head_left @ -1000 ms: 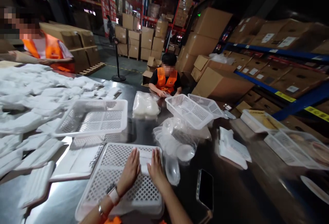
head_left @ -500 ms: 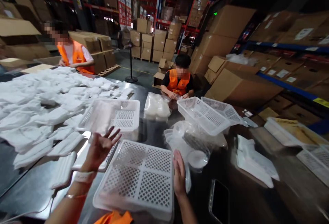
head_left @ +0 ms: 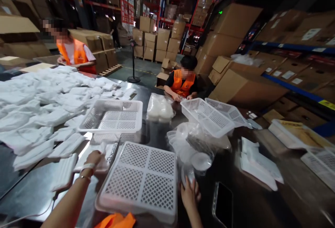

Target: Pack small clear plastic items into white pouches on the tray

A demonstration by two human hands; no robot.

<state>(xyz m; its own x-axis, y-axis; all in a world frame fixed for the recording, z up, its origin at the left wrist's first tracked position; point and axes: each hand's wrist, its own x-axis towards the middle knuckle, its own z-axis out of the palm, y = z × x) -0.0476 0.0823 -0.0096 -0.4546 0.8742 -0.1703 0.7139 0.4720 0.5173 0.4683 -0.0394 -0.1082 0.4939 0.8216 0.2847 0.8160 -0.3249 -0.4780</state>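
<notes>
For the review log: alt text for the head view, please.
At a dark table, the left hand rests on white packets and the right hand on a clear lid, either side of an upturned white basket. Two people in orange vests work beyond.

Four white perforated plastic baskets sit around the clear plastic bag of round lids (head_left: 195, 144): one upturned basket (head_left: 141, 181) just left of the bag and nearer the camera, one upright basket (head_left: 112, 116) further left, and two tilted baskets — (head_left: 206, 116) and (head_left: 227, 111) — just behind the bag. A fifth white basket (head_left: 320, 163) lies well to the right of it. One dark phone (head_left: 222, 205) lies right of the bag, near the camera. Two people in orange vests — (head_left: 70, 51) and (head_left: 183, 81) — are beyond it. The flat white packets (head_left: 39, 109) heaped far left are too many to count.
</notes>
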